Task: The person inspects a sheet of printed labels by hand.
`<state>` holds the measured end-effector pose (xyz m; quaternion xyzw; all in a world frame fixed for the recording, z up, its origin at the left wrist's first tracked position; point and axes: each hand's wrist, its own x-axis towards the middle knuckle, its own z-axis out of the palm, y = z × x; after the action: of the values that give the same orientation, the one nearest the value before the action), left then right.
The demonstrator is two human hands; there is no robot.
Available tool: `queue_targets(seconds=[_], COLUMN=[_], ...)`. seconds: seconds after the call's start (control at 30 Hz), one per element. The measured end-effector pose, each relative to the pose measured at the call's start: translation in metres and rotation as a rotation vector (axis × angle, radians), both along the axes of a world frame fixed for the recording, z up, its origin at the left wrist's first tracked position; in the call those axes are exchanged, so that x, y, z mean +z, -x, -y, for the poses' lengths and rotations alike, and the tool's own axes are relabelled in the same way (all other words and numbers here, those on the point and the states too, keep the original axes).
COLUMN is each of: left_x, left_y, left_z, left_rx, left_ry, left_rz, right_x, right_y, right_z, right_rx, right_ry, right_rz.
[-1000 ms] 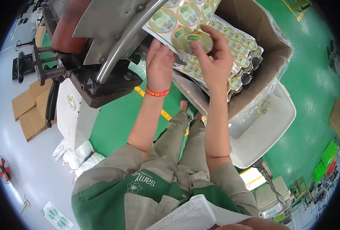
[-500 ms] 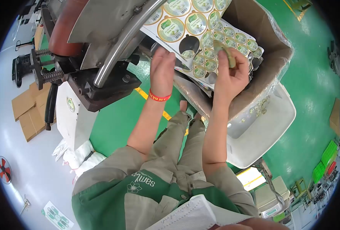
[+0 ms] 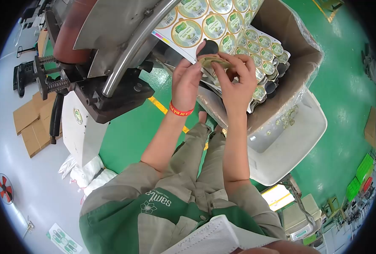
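Observation:
A printed sheet of round green-and-gold labels (image 3: 214, 26) hangs at the top of the view, with a dark round hole near its lower edge. My left hand (image 3: 185, 80), with a red wristband, is closed on that lower edge beside the hole. Between the thumb and fingers of my right hand (image 3: 241, 80) is a round label (image 3: 213, 62), tilted so it shows nearly edge-on. It sits just below the hole, close to my left thumb. Part of my left fingers is hidden behind the sheet.
Below the sheet, a cardboard box (image 3: 300, 46) lined with clear plastic holds several punched label sheets (image 3: 260, 44). A white tub (image 3: 296, 146) with loose round labels stands under it. To the left is a machine with a curved metal bar (image 3: 133, 51) and a dark block (image 3: 111, 95).
My right hand has moved left with the round label, toward the sheet's hole and my left hand. My left hand has shifted slightly right, its fingers now at the hole.

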<state>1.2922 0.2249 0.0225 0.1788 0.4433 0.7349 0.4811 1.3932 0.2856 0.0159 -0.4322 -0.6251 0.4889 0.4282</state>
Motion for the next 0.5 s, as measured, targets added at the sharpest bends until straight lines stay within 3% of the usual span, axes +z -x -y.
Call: queue_targets(seconds=[0.07, 0.17, 0.23, 0.3, 0.37, 0.4, 0.5], left_x=[-0.003, -0.006, -0.006, -0.006, -0.005, -0.001, -0.005], left_y=[0.0, 0.0, 0.004, 0.01, 0.013, 0.011, 0.012], left_z=[0.001, 0.0, 0.003, 0.006, 0.007, 0.004, 0.005], left_rx=[-0.035, -0.005, 0.016, 0.009, 0.036, 0.085, 0.066], left_ry=[-0.019, -0.06, -0.081, -0.082, -0.082, -0.067, -0.076], left_rz=[-0.004, 0.016, 0.034, -0.002, 0.042, 0.054, 0.077], right_x=[-0.004, -0.009, -0.013, -0.04, -0.027, -0.024, -0.025], right_y=[-0.002, -0.014, -0.041, -0.087, -0.12, -0.127, -0.122], right_z=[0.001, -0.003, -0.003, -0.014, -0.03, -0.033, -0.033], right_rx=[-0.035, -0.101, -0.249, -0.445, -0.571, -0.313, -0.512], right_ry=[-0.023, -0.014, 0.168, 0.133, 0.267, 0.315, 0.485], right_rz=[-0.029, -0.29, -0.445, -0.772, -1.157, -1.453, -1.298])
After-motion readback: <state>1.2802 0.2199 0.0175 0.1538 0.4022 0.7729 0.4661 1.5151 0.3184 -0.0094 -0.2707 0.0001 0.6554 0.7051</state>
